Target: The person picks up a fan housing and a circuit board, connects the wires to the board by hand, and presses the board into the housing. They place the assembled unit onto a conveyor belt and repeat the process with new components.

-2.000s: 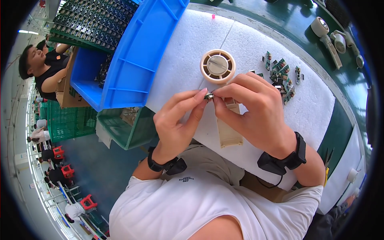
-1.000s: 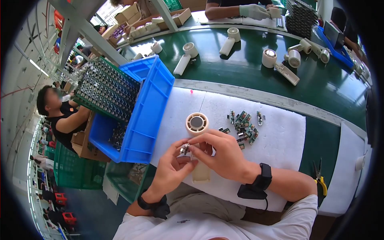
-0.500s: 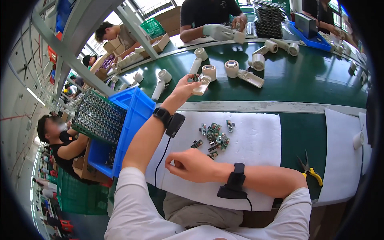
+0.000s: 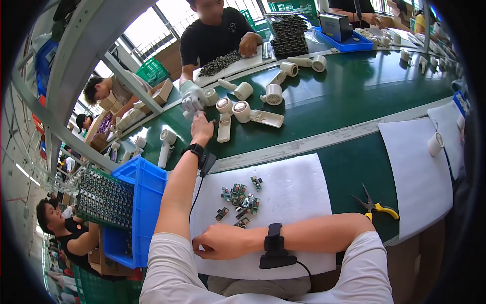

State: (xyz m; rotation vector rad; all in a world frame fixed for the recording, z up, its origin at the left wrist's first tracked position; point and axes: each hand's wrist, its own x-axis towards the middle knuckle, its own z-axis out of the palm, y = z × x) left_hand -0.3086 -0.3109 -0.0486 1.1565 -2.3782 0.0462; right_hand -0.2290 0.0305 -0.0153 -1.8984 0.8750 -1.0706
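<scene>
My left hand (image 4: 202, 128) reaches out over the green belt, its fingers drawn together. What they hold, if anything, I cannot make out. Close against its fingertips is a co-worker's white-gloved hand (image 4: 193, 97), beside a white handheld fan (image 4: 210, 96). Just right of my left hand lies a white fan with its handle opened (image 4: 224, 129), and another opened fan (image 4: 267, 118) adjoins it. Over the white foam sheet (image 4: 293, 187), my right hand (image 4: 223, 242) is loosely curled with nothing visible inside. Several small green circuit boards (image 4: 242, 199) lie in a loose pile beyond it.
Yellow-handled pliers (image 4: 377, 206) rest on the green surface to the right. A blue crate (image 4: 152, 202) stands at left, with a panel of circuit boards (image 4: 105, 195) leaning there. More white fans (image 4: 274, 94) lie along the belt. Other people sit across and at left.
The view has turned right. My left hand has left the opened fan and moved leftward to the co-worker's gloved hand, which has also come down to the belt. My right hand stays curled.
</scene>
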